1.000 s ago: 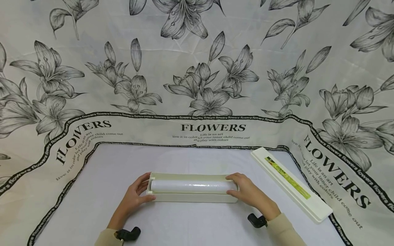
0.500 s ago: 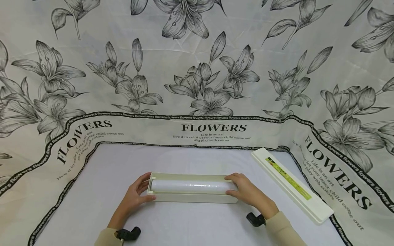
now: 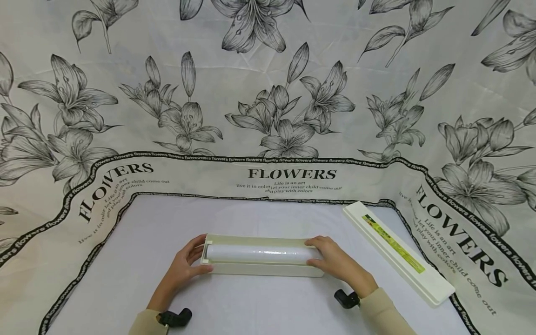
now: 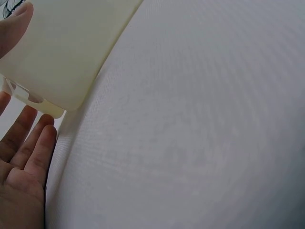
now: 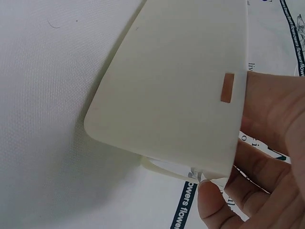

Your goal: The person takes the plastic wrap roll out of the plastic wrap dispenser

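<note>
1. The cream box was between the person's two hands, its long axis running crosswise from one hand to the other. I couldn't tell whether its base rested flat.
2. Its uncovered side faced upward; one narrow end pointed toward the left hand, the other toward the right hand.
3. The left hand was grasping its own end of the box, thumb against the near wall, fingers about the far corner.
4. The right hand was gripping the opposite end, thumb at the near rim and fingers reaching over to the far one.
5. Between the two grips the roll lay lengthwise inside, parallel to the walls: a smooth white cylinder with broken, glossy highlights, its right end hidden by the right hand.
6. The box looked like smooth, matte plastic, straight-walled with rounded corners. Beside the right hand's grip, one wall showed a small brown rectangle; I couldn't tell opening from mark.
7. Beyond the right hand lay the lid, long, flat and pale, slanting with its near end farther from the grip. A yellow-green label ran along it.
8. Beneath both hands spread a finely woven white cloth.
</note>
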Available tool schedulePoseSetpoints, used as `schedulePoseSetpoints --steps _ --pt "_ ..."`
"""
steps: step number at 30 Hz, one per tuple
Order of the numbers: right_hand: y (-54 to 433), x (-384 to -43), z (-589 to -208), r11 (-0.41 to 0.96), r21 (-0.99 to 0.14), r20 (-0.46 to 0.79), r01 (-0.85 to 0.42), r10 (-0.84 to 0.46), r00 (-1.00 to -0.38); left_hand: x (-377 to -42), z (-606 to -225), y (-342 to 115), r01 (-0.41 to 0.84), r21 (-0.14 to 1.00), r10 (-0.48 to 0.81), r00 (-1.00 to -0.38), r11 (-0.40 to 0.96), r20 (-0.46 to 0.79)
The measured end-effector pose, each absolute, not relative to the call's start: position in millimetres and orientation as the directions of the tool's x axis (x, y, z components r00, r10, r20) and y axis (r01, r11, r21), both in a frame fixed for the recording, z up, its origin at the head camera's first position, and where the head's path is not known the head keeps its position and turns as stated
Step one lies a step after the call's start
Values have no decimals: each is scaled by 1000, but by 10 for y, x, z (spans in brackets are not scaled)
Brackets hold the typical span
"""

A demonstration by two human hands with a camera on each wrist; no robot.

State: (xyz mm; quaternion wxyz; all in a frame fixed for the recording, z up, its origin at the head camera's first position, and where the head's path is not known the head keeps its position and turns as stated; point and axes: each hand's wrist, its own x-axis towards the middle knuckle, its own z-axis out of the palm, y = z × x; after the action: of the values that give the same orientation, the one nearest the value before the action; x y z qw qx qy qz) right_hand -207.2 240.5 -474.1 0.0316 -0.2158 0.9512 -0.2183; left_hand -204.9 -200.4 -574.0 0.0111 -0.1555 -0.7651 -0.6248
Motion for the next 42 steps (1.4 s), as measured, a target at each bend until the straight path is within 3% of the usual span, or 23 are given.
schedulePoseSetpoints --steps 42 --pt "2373 -2150 -4798 779 -450 40 -436 -471 -881 -2057 -5762 -1996 233 956 209 -958 177 195"
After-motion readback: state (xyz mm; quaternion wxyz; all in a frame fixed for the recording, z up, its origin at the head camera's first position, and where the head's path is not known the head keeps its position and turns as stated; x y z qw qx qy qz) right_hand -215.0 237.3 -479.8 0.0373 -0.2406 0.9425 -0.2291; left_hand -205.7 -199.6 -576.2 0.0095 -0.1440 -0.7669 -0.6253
